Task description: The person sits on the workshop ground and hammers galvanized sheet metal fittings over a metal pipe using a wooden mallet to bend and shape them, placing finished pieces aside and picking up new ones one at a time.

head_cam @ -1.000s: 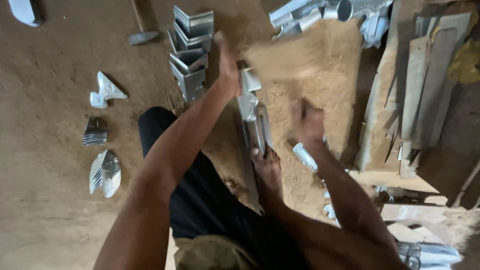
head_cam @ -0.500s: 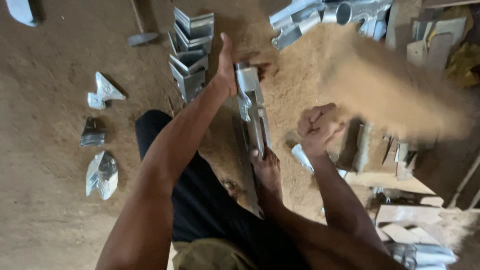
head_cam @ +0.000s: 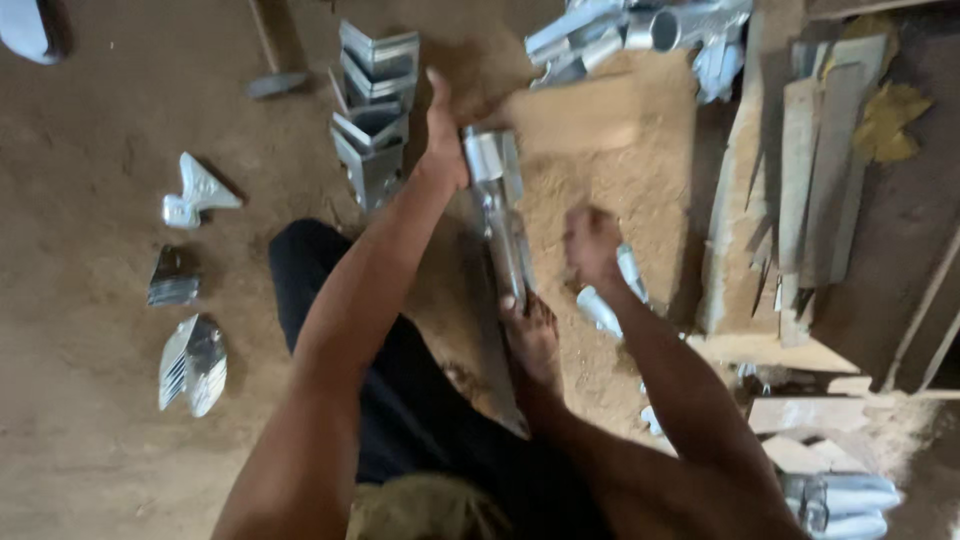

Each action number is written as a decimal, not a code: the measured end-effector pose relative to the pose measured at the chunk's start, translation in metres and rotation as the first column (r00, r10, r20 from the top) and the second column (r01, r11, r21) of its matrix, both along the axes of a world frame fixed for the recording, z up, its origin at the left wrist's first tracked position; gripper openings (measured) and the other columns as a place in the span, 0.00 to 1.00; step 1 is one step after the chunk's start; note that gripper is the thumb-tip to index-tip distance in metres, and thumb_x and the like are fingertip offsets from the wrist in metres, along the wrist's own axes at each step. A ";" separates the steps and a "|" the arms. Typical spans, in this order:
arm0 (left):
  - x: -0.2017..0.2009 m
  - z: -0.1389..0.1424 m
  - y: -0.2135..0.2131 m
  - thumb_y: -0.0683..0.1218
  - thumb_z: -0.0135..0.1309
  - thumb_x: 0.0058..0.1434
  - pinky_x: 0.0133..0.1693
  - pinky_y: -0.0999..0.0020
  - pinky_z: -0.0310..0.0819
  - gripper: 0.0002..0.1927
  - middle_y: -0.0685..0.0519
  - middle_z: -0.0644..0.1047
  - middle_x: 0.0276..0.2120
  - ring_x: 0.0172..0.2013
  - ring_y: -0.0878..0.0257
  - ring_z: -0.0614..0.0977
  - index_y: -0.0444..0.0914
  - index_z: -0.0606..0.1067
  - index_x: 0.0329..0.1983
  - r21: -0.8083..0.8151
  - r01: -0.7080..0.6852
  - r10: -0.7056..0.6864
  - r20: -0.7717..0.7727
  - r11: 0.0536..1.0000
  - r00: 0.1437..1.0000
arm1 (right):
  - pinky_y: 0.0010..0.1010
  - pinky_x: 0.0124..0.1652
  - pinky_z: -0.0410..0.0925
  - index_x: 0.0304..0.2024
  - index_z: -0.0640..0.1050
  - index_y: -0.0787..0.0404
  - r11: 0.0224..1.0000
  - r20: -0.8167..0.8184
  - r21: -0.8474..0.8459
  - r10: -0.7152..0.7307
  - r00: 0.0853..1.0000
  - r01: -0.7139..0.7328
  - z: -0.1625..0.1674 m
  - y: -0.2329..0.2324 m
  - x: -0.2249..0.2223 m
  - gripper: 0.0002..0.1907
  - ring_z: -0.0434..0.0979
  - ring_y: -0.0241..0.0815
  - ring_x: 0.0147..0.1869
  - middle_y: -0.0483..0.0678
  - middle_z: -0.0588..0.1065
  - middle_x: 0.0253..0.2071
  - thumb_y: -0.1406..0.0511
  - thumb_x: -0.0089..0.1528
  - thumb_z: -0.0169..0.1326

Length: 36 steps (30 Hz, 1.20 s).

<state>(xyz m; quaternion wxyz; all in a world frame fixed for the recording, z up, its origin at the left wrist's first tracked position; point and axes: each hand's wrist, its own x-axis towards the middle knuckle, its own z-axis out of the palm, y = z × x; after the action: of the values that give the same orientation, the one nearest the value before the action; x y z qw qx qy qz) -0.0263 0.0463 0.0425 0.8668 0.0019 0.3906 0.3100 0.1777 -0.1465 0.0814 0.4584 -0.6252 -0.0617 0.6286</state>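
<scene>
Metal mould (head_cam: 497, 210) lies between left hand (head_cam: 445, 130) and seemingly fisted right hand (head_cam: 592, 245).

Left hand (head_cam: 447, 125) on upright metal mould (head_cam: 497, 205)

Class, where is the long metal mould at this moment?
In the head view the long metal mould lies centre frame on the sandy floor, its far end against the left hand, its near end at a bare foot.
</scene>
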 end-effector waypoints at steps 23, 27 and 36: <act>-0.031 0.114 -0.065 0.62 0.65 0.37 0.64 0.48 0.59 0.48 0.51 0.71 0.63 0.66 0.51 0.69 0.44 0.67 0.64 0.258 0.903 0.516 -0.751 -0.344 0.411 | 0.25 0.12 0.49 0.25 0.65 0.55 0.976 0.258 -0.200 -0.027 0.966 0.081 0.028 -0.134 0.019 0.25 0.55 0.29 0.12 0.38 0.58 0.14 0.49 0.71 0.45; 0.005 0.081 -0.055 0.72 0.47 0.62 0.65 0.52 0.62 0.45 0.43 0.67 0.66 0.65 0.46 0.70 0.40 0.57 0.72 0.518 0.157 0.311 -0.700 0.841 0.643 | 0.25 0.13 0.49 0.27 0.66 0.55 0.992 0.340 -0.121 0.003 0.940 0.041 0.026 -0.125 0.008 0.21 0.55 0.27 0.14 0.36 0.59 0.15 0.51 0.70 0.47; 0.022 0.006 -0.039 0.77 0.29 0.62 0.62 0.52 0.63 0.49 0.41 0.65 0.69 0.65 0.44 0.70 0.41 0.55 0.76 0.026 0.020 0.009 -0.803 0.999 0.596 | 0.22 0.22 0.61 0.35 0.76 0.64 0.933 0.769 0.160 0.088 0.634 -0.323 0.117 -0.094 0.025 0.16 0.68 0.27 0.24 0.39 0.70 0.22 0.59 0.72 0.52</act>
<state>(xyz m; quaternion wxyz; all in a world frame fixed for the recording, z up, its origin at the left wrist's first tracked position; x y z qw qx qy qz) -0.0046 0.0075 0.0489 0.5998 0.1563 0.7332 0.2797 0.2023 -0.2403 0.1981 0.4006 -0.7447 -0.4056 0.3471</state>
